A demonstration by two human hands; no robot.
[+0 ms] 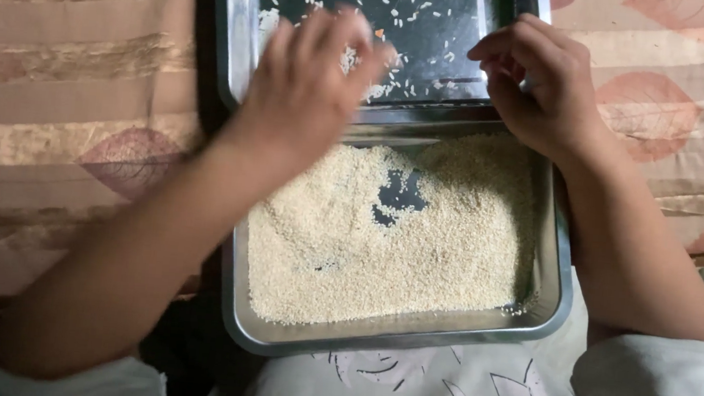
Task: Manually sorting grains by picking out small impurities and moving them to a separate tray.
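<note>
Sorting grain looks to be the step in hand: the left hand (306,92), blurred, fingers loosely spread and holding nothing I can make out, hovers over scattered grains in the far tray (239,35). The right hand (540,83) curls at that tray's edge (whether it pinches anything, I cannot tell). Two steel trays; the near tray (553,275) holds the rice (339,248). Next likely needs fine fingertip picking.

Dim, warm light; the left hand (306,92) is motion-blurred, with perhaps faint glare on the tray rim (235,35).

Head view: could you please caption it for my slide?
Left hand over the sparse far tray, right hand beside it; near tray holds rice.
</note>
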